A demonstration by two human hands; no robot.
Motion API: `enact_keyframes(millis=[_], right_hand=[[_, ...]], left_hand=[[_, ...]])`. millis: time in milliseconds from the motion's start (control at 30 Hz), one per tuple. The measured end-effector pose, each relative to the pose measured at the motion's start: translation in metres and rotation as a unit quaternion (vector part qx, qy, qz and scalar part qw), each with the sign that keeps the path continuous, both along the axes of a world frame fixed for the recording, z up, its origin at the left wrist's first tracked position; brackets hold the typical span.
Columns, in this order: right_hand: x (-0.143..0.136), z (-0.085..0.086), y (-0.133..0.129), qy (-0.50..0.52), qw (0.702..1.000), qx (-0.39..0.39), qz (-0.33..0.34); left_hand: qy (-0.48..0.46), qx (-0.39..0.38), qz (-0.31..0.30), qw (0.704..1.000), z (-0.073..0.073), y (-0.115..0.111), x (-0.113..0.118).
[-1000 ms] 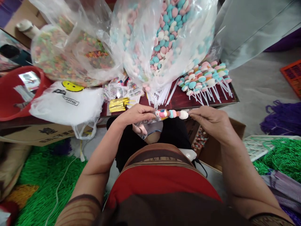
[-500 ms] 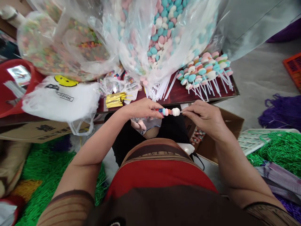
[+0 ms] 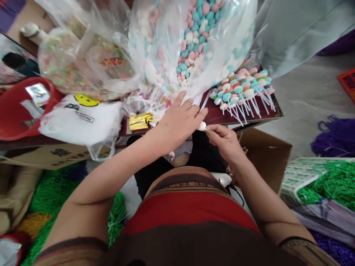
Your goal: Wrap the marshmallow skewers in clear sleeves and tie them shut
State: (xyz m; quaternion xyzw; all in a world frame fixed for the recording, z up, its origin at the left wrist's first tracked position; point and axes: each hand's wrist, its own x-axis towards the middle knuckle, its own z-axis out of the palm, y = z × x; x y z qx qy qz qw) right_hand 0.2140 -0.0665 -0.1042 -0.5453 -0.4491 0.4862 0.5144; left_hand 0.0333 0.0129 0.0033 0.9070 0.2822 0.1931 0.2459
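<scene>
My right hand [image 3: 223, 139] pinches the thin stick of a candy skewer in front of the table edge. Only the white candy [image 3: 202, 126] at the skewer's stick end shows clearly; its far end is hidden under my left hand [image 3: 180, 123]. That left hand stretches over the table edge, palm down, fingers spread, with its fingertips near the white sticks and printed clear wrappers [image 3: 135, 101]. A bundle of gold twist ties [image 3: 140, 121] lies left of it. Finished-looking candy skewers [image 3: 238, 88] are piled at the table's right corner.
A large clear bag of pink, blue and white candies [image 3: 191, 48] stands at the back, beside a bag of small coloured candies [image 3: 69, 66]. To the left are a red basin [image 3: 51, 90] and a white smiley bag [image 3: 83, 127]. A cardboard box [image 3: 266, 155] sits below right.
My left hand has let go of the skewer's coloured end and spread out forward over the table. My right hand has shifted slightly left with the skewer.
</scene>
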Motion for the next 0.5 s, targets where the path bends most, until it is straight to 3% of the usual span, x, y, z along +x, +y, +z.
enact_keyframes(millis=[100, 167, 233, 300, 367, 500], right_hand=[[-0.016, 0.001, 0.008, 0.152, 0.988, -0.012, -0.012], [-0.023, 0.005, 0.013, 0.204, 0.979, -0.002, -0.014], [-0.027, 0.009, 0.016, 0.221, 0.975, 0.009, -0.008], [-0.030, 0.009, 0.017, 0.207, 0.978, 0.015, 0.002], [-0.033, 0.007, 0.015, 0.165, 0.986, 0.021, 0.004], [-0.042, 0.004, 0.009, 0.040, 0.997, 0.068, -0.022]], left_hand=[[-0.087, -0.002, -0.014, 0.996, 0.024, -0.026, -0.013], [-0.159, -0.026, 0.031, 0.986, 0.021, -0.038, -0.029], [-0.245, -0.027, 0.122, 0.962, 0.006, -0.037, -0.044], [-0.333, -0.071, 0.181, 0.923, -0.009, -0.027, -0.051], [-0.437, -0.165, 0.152, 0.871, -0.015, -0.016, -0.046], [-0.532, -0.314, 0.166, 0.769, -0.008, -0.011, -0.020]])
